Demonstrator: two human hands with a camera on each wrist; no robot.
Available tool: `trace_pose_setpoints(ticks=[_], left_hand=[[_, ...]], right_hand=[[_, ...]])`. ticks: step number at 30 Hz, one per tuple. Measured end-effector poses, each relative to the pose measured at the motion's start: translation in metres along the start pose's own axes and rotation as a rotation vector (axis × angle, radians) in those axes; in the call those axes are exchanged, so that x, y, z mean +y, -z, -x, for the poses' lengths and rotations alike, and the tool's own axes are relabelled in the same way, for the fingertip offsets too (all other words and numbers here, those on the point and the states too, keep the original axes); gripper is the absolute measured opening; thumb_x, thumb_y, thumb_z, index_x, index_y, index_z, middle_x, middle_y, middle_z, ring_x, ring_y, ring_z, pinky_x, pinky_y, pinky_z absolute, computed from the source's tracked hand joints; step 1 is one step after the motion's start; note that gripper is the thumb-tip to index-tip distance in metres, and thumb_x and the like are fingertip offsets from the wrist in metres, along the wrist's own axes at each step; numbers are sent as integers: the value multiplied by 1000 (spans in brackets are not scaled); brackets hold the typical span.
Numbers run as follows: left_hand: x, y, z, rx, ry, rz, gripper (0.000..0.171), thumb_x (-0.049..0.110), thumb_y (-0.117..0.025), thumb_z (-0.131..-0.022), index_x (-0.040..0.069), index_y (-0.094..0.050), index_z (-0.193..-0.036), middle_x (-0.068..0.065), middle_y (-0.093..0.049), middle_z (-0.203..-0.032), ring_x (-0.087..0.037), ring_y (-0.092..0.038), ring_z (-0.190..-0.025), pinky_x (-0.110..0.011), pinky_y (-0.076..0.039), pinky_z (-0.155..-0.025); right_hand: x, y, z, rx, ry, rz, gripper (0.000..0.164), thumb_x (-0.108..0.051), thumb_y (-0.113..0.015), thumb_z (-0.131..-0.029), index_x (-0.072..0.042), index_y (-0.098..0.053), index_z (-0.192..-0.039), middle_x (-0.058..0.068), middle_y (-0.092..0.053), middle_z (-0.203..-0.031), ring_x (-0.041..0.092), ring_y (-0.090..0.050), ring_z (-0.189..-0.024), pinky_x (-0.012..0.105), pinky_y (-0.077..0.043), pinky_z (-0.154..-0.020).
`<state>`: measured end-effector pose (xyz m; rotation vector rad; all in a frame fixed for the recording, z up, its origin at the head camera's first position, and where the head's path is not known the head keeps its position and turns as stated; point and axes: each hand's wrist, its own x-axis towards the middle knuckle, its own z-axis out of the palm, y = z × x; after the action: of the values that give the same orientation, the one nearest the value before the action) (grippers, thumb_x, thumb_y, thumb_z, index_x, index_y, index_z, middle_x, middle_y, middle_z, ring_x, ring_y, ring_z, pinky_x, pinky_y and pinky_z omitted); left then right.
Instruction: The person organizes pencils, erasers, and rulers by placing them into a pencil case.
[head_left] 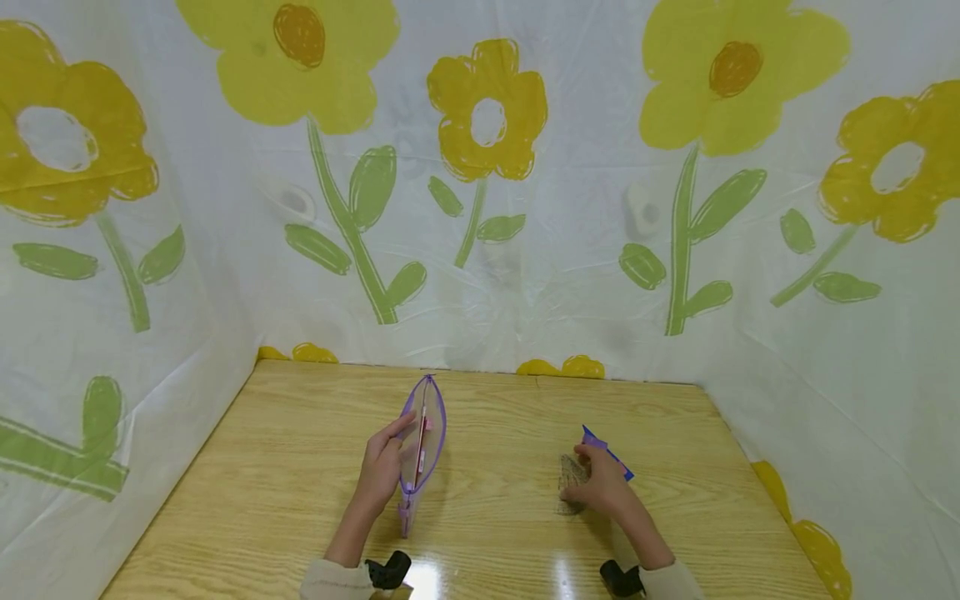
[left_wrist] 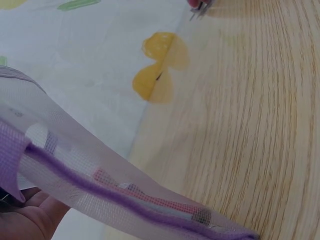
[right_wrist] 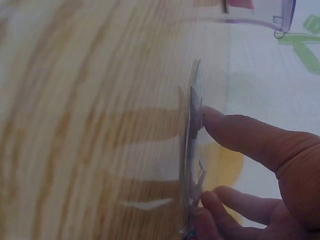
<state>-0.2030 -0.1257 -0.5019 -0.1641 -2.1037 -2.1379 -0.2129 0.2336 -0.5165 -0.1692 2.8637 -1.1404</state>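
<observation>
My left hand (head_left: 384, 462) holds a see-through mesh pouch (head_left: 445, 429) with purple trim upright over the table, its mouth spread apart. Inside it a long reddish stick (head_left: 419, 446) and some small pink and white pieces show through the mesh. To the right, my right hand (head_left: 609, 487) pinches a thin clear packet (head_left: 572, 477) with dark fine markings and a blue and purple edge (head_left: 626, 472). Seen edge-on in the right wrist view, the packet (right_wrist: 192, 130) stands between thumb and fingers, close over the wood. What lies in the packet I cannot tell.
The light wooden table (head_left: 495, 467) runs back to a white cloth (head_left: 570, 275) printed with yellow flowers, which also hangs at both sides. A small brown corner (head_left: 397, 592) pokes in at the front edge, beside the left wrist camera (head_left: 390, 570).
</observation>
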Motion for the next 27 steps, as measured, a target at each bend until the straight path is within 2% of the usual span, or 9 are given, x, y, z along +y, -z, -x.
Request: trace_pose_setpoints(ticks=[11,20,27], left_hand=[[0,1,-1,1,4,4,52,-7,-20,-99,-16,-41,-146,-32,-38,-155,-47,-39,-143,-56,-42,-112],[-1,2,-1,6,8,17,52,-7,-20,-100,-15,-41,-146,-33,-38,-155,-47,-39,-143,-56,-41,-113],[-2,2,-2,25,-3,-10,52,-8,-22,-98,-15,-44,-145,-33,-43,-152,-46,-42,-142,-57,-40,-113]], right_hand=[[-4,2,-3,-35,-23,33,76,-12,-92,-72,8,-55,-136,23,-64,-123,42,-61,-112,50,-59,-85],[-6,1,-2,-38,-23,-14,76,-11,-94,-68,7,-58,-133,20,-65,-119,39,-62,-110,49,-59,-83],[-3,-2,-2,-22,-21,-20,63,-10,-92,-70,3,-65,-125,18,-65,-116,38,-62,-109,49,-59,-82]])
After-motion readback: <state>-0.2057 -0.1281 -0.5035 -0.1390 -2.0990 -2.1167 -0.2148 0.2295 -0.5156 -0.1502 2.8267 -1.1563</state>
